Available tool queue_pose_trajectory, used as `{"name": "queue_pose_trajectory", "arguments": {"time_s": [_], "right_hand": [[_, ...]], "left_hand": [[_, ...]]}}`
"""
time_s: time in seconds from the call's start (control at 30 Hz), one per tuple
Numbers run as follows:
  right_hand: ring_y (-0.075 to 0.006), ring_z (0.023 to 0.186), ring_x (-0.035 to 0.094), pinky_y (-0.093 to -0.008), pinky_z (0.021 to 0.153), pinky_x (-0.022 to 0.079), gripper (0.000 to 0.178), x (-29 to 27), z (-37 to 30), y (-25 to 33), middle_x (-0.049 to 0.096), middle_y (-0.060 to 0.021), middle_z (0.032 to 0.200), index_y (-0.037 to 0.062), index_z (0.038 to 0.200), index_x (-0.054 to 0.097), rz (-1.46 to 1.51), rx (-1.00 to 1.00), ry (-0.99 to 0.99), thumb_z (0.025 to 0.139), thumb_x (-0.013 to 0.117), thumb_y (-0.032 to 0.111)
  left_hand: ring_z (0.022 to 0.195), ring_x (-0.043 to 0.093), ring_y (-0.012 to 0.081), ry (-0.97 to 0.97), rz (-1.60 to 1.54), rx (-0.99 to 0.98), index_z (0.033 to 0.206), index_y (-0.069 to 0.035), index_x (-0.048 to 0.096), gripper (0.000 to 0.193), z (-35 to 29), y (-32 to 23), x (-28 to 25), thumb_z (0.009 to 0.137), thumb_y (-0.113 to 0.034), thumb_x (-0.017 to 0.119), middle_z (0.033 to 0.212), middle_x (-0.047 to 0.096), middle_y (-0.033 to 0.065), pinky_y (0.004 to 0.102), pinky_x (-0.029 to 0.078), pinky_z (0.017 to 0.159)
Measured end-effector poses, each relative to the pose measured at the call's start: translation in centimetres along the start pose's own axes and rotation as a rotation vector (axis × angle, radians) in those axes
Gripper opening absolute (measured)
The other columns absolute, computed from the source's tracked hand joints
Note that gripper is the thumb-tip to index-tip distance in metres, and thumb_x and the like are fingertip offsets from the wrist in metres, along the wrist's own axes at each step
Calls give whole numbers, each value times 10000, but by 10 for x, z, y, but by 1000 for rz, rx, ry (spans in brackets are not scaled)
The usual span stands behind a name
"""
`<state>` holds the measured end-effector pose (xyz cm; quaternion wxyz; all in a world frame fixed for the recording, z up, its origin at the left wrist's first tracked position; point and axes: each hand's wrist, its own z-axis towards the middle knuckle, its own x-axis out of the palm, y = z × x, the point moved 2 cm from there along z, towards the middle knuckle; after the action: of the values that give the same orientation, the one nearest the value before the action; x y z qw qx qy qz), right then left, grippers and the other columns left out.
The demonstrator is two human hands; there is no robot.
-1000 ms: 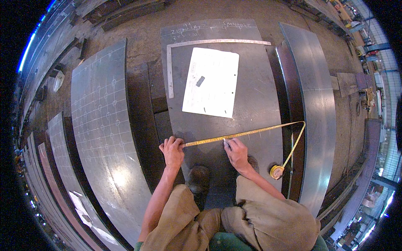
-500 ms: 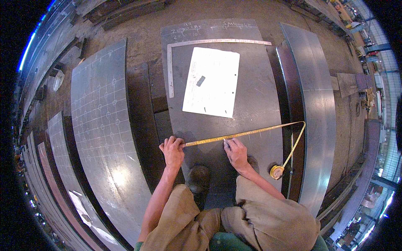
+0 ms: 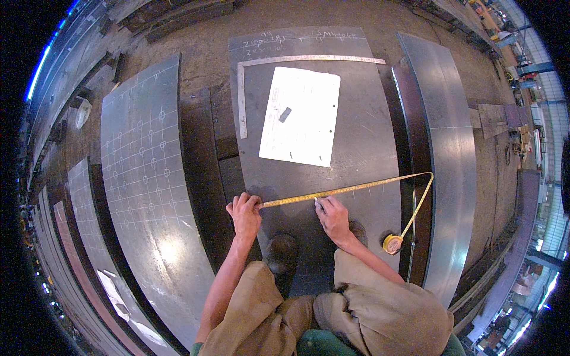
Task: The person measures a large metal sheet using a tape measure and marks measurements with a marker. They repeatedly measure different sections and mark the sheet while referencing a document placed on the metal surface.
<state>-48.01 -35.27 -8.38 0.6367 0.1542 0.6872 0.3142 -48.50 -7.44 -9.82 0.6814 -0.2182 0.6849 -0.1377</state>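
My left hand (image 3: pixel 244 215) is closed on the end of a yellow tape measure (image 3: pixel 362 186) at the left edge of a dark steel plate (image 3: pixel 362 136). The blade runs slantwise across the plate, bends sharply past its right edge and comes back to the round yellow case (image 3: pixel 392 244). Just below the middle of the blade, my right hand (image 3: pixel 334 221) pinches a small white piece of chalk (image 3: pixel 316 200), its tip close to the blade's lower edge. Short white strokes show on the plate along the blade to the right.
White paper sheets (image 3: pixel 303 127) with a small dark block (image 3: pixel 285 114) on top lie farther up the plate. A steel square (image 3: pixel 241 101) frames them at left and top. Another plate (image 3: pixel 142 148) with a chalked grid and circles is at left; a steel beam (image 3: pixel 445 148) stands at right.
My right hand has shifted slightly left along the blade with the chalk. My left hand and the tape measure have stayed where they were.
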Motion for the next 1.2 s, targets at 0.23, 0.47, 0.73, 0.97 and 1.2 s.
{"name": "queue_pose_trajectory", "arguments": {"time_s": [0.23,0.47,0.73,0.97,1.2], "right_hand": [[-374,836,650,-465,720,542,143,-3,2,4,638,-152,950,31,1034,664,-5,22,21,944,651,141],[-377,842,652,-471,723,542,146,0,2,2,640,-155,944,38,1035,667,3,27,3,939,657,146],[-384,836,651,-476,721,544,142,-1,3,4,642,-162,945,39,1023,670,-14,45,22,940,653,153],[-393,840,654,-482,716,548,145,6,0,-4,645,-170,956,42,1030,668,-61,-12,23,946,643,158],[-402,834,653,-491,700,545,144,0,3,3,641,-174,953,43,1023,662,-9,39,26,948,644,164]], "left_hand": [[948,559,263,-7,-5,9,897,-158,725,88,0,-2,-3,816,-122,726,908,590,12,449,352,869],[955,558,265,0,-12,4,910,-155,731,104,1,-1,-2,815,-114,725,913,591,17,455,352,877],[964,551,269,28,-11,-6,915,-156,728,114,0,0,-1,813,-106,721,929,588,18,458,350,875],[966,551,271,19,-19,2,921,-155,722,143,0,-1,-3,801,-79,708,928,586,20,457,349,870],[1021,563,302,81,5,-37,941,-140,720,126,-1,2,0,815,-147,722,983,615,48,496,381,911]]}}
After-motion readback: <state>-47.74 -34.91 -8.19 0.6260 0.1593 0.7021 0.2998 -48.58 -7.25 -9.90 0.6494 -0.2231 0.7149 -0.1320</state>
